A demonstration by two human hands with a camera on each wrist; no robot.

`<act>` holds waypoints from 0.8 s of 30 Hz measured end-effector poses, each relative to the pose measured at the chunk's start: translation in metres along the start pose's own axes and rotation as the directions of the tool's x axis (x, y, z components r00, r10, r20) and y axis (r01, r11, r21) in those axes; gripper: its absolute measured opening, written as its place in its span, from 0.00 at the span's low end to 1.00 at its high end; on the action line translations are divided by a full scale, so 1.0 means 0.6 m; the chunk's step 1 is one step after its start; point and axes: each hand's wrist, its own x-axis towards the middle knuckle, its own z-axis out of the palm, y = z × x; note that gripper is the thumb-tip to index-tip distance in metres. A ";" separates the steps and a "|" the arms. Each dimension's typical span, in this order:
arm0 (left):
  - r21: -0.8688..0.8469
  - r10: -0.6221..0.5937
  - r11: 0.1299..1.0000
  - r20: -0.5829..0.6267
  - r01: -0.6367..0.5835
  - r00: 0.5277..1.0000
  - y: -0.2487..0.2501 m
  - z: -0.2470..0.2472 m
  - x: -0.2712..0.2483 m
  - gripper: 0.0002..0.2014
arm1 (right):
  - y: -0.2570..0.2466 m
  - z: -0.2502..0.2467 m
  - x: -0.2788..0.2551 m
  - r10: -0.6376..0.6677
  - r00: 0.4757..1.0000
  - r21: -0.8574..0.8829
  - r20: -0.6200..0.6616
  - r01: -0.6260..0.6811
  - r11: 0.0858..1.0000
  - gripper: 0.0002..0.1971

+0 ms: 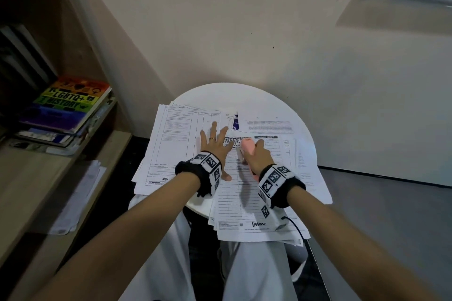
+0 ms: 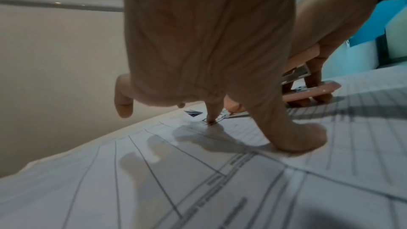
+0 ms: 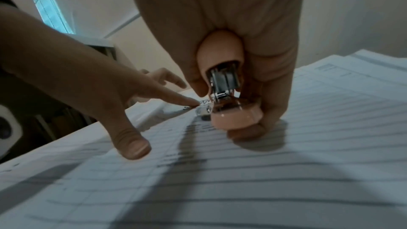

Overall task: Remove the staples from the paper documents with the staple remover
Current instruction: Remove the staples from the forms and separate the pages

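Note:
Several printed paper documents [image 1: 244,193] lie spread over a small round white table [image 1: 244,90]. My left hand [image 1: 215,145] is spread with straight fingers and presses down on the papers; its index fingertip [image 3: 193,102] touches the top edge of the lined form [image 3: 286,145], beside a scribbled mark. My right hand [image 1: 260,157] grips a pink staple remover [image 1: 247,145] with metal inner parts [image 3: 224,79]. The tool's front end sits low on the form, just right of that fingertip. The tool's tip on the paper is hidden. In the left wrist view the pink tool [image 2: 312,91] lies behind my left thumb [image 2: 293,135].
A wooden shelf unit stands at the left with a stack of books [image 1: 68,105] and loose sheets [image 1: 78,193] on a lower board. A pale wall rises close behind the table. A black cable [image 1: 296,225] trails off the papers' near edge, above my white trousers.

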 end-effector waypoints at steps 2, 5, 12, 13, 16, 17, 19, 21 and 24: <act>0.045 0.039 0.998 -0.004 -0.038 0.999 -0.004 -0.002 0.008 0.62 | 0.001 0.002 0.005 0.008 1.000 -0.008 -0.004 -0.008 1.000 0.28; 0.001 0.072 0.997 0.056 -0.072 0.996 -0.005 -0.003 0.016 0.63 | -0.002 0.005 0.011 0.001 1.000 -0.029 -0.026 -0.002 1.000 0.28; -0.162 0.083 0.985 0.091 -0.068 0.992 -0.007 -0.004 0.010 0.62 | -0.019 0.010 0.028 -0.018 1.000 -0.150 -0.017 0.015 0.989 0.25; -0.174 0.088 0.982 0.102 -0.069 0.991 -0.009 -0.002 0.010 0.62 | -0.022 0.013 0.029 -0.006 1.000 -0.165 -0.024 0.002 0.986 0.25; -0.178 0.094 0.981 0.112 -0.073 0.989 -0.011 0.001 0.010 0.61 | -0.025 0.023 0.028 0.007 0.998 -0.183 -0.062 -0.019 0.983 0.22; -0.177 0.096 0.981 0.110 -0.076 0.989 -0.011 0.001 0.011 0.61 | -0.023 0.026 0.027 0.006 0.998 -0.183 -0.070 -0.019 0.983 0.22; -0.171 0.096 0.982 0.106 -0.077 0.990 -0.012 0.002 0.012 0.62 | -0.020 0.029 0.025 0.023 0.997 -0.171 -0.078 -0.036 0.985 0.21; -0.165 0.094 0.983 0.108 -0.075 0.990 -0.011 0.001 0.013 0.62 | -0.021 0.029 0.026 0.046 0.995 -0.152 -0.086 -0.059 0.987 0.21; -0.145 0.095 0.986 0.097 -0.080 0.991 -0.008 0.003 0.015 0.62 | -0.027 0.030 0.034 0.052 0.996 -0.140 -0.079 -0.063 0.988 0.22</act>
